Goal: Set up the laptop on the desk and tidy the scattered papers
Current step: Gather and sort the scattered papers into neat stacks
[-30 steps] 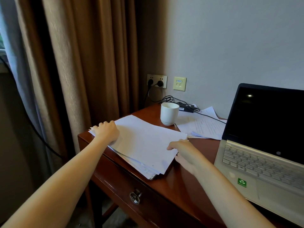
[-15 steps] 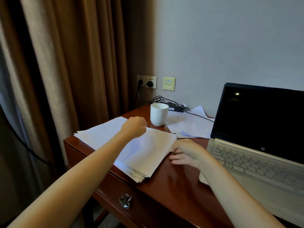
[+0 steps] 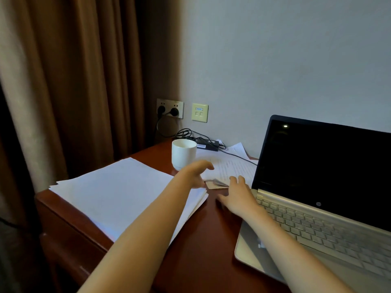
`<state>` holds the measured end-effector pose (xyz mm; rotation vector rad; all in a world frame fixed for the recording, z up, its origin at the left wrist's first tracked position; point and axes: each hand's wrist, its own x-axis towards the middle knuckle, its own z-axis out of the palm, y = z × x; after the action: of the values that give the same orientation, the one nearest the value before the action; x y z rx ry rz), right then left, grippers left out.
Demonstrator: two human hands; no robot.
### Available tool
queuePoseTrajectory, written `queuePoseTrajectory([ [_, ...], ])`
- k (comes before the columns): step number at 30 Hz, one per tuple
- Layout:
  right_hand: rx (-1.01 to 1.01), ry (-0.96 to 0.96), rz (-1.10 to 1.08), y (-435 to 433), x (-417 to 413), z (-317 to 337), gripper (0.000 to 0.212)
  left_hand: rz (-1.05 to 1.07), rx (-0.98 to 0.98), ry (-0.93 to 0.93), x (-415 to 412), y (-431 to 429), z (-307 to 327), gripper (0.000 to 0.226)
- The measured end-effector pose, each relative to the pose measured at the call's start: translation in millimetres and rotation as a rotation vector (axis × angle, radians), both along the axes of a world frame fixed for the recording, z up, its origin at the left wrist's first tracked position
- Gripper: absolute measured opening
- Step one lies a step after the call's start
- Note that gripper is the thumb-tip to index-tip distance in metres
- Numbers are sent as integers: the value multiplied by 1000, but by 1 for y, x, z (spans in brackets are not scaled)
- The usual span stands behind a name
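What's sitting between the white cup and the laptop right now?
In the head view, loose written sheets lie between the cup and the laptop, with a black cable crossing them.

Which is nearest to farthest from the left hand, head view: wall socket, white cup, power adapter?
1. White cup, just beyond the left hand.
2. Power adapter, behind the cup, at the back of the desk.
3. Wall socket, higher up, above the desk's far corner.
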<state>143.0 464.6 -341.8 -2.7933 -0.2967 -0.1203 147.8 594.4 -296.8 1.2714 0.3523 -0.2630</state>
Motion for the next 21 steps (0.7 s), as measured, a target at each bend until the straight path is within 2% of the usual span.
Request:
queuePoseTrajectory([
  [3,31,-6,2,-2,14,-3,71,118,-262,74,13,-3,-5,70],
  [6,80,7,-24,-4,28,-6,75,170,-337,79,25,-5,-17,67],
  [7,76,7,-19,-4,32,-7,74,165,-337,67,28,-7,-21,60],
  [10,44,11,-8,-2,45,-7,70,151,-345,-18,34,-12,-32,20],
  [12,0,-9,-43,-1,51,-5,63,167,-331,-59,38,-15,-37,7],
  [17,-324,-226,-45,0,70,4,30,125,-204,-81,40,-18,-45,9],
  [21,-419,-284,-43,4,87,0,26,107,-177,-110,40,-18,-46,25],
])
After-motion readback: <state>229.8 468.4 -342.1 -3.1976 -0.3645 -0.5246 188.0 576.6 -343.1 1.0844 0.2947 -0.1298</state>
